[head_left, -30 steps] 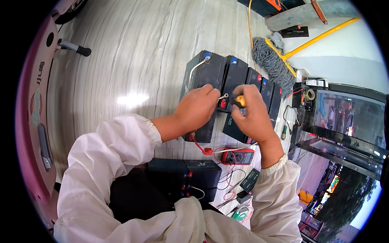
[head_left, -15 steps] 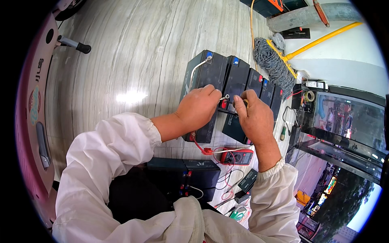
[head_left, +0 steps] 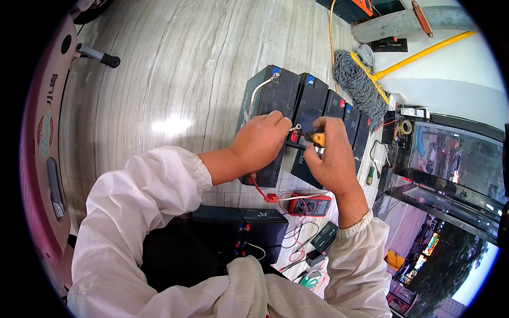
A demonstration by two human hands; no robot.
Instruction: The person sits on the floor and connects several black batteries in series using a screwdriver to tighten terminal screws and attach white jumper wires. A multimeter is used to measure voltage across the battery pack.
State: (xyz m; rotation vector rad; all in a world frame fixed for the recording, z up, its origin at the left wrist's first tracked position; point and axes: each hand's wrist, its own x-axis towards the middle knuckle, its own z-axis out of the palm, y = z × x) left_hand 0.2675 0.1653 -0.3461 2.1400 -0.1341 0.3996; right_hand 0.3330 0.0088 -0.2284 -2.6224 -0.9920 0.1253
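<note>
My left hand (head_left: 261, 139) is closed in a pinch on a white wire with a metal ring terminal (head_left: 298, 127) at its end. The ring is just above the red terminal (head_left: 295, 136) of a black battery (head_left: 310, 100). Close to it, my right hand (head_left: 335, 159) is closed round a small yellow-and-black handled tool (head_left: 318, 139); its kind is not clear. Left of that battery stands another black battery (head_left: 283, 90), with a white wire on its blue terminal and a red wire (head_left: 259, 190) on its near terminal. My left hand partly hides this battery.
More black batteries (head_left: 334, 103) stand to the right. A red multimeter (head_left: 313, 205) lies nearer me among leads, beside another battery group (head_left: 262, 228). A grey mop (head_left: 355, 79), a green-handled screwdriver (head_left: 370, 175) and a glass cabinet (head_left: 456, 159) are right; a pink scooter (head_left: 45, 159) is left.
My right hand has turned and its fingers have shifted, so the yellow part of the tool shows more. My left hand stays almost still with the wire.
</note>
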